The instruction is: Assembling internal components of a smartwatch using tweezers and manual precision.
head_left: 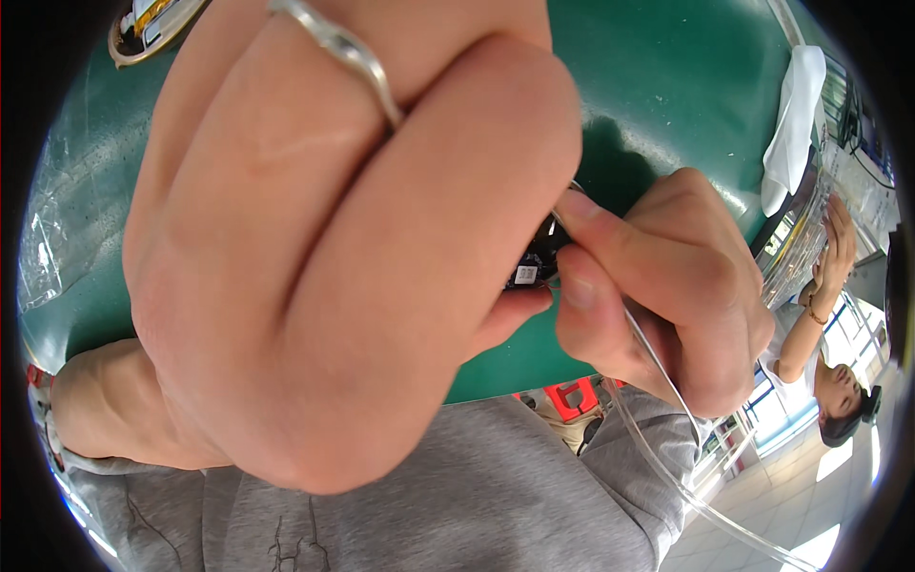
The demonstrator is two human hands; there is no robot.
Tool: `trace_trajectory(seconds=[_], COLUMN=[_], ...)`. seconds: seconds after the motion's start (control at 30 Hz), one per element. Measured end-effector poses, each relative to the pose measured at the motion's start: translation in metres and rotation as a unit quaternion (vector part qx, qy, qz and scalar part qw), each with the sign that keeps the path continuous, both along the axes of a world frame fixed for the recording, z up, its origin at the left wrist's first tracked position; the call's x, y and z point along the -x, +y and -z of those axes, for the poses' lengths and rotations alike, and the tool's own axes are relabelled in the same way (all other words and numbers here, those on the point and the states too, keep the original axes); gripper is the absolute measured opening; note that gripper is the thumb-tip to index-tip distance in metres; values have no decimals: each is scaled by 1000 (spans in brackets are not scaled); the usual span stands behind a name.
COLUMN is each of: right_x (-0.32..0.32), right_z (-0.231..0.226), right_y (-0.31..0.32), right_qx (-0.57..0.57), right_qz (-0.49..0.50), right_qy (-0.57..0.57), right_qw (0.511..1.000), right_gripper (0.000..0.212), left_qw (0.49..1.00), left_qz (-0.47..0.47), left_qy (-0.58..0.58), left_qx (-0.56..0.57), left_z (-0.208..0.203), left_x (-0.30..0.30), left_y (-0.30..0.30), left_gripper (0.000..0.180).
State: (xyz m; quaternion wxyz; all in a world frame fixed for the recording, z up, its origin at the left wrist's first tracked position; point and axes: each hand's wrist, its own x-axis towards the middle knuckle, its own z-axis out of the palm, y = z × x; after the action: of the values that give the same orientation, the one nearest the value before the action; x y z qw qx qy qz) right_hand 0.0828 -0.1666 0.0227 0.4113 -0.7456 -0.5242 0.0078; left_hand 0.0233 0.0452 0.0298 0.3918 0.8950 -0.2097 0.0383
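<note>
My left hand (353, 248), with a silver ring on one finger, fills much of the view close up. Its fingers are curled around a small black electronic part (544, 255) that bears a white label. Most of that part is hidden behind the hand. On its right side my right hand (667, 286) is closed, thumb and forefinger pinched at the part's edge. A thin straight metal tool (660, 364) sticks out below the right hand's fingers. Its working end is hidden, so I cannot tell its exact kind.
Beneath the hands lies a green tabletop (667, 86). Clear plastic film (62, 219) is at the left, a gold-rimmed object (143, 33) at the upper left, a white cloth-like piece (794, 129) at the right. A clear tube (658, 467) crosses the lower right. Another person (810, 353) sits beyond.
</note>
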Motion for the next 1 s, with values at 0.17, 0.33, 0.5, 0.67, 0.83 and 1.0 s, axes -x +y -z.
trace_trajectory(seconds=[0.17, 0.33, 0.5, 0.67, 0.83, 1.0], right_x=[-1, -1, -2, -2, -2, -2], right_z=[0, 3, 0, 0, 0, 2], right_y=[-2, -1, -2, -3, -3, -2], right_qx=[-3, -10, -3, -8, -5, -15], right_qz=[-2, -12, -6, -2, -1, -2], right_qy=[-3, -5, 6, 7, 6, 4], right_qw=[1000, 1000, 1000, 1000, 1000, 1000], right_gripper=[22, 22, 20, 19, 19, 18], left_qw=[1000, 999, 999, 999, 999, 997], left_qz=[-3, -7, -5, -3, -3, -11], left_qy=[-2, -6, -1, -3, -9, -17], left_qx=[20, 39, 45, 41, 53, 70], left_z=[2, 6, 6, 6, 8, 11], left_x=[-1, 1, -1, -2, -3, -2], left_y=[-3, -3, -3, -4, -3, -5], left_gripper=[51, 53, 52, 52, 51, 51])
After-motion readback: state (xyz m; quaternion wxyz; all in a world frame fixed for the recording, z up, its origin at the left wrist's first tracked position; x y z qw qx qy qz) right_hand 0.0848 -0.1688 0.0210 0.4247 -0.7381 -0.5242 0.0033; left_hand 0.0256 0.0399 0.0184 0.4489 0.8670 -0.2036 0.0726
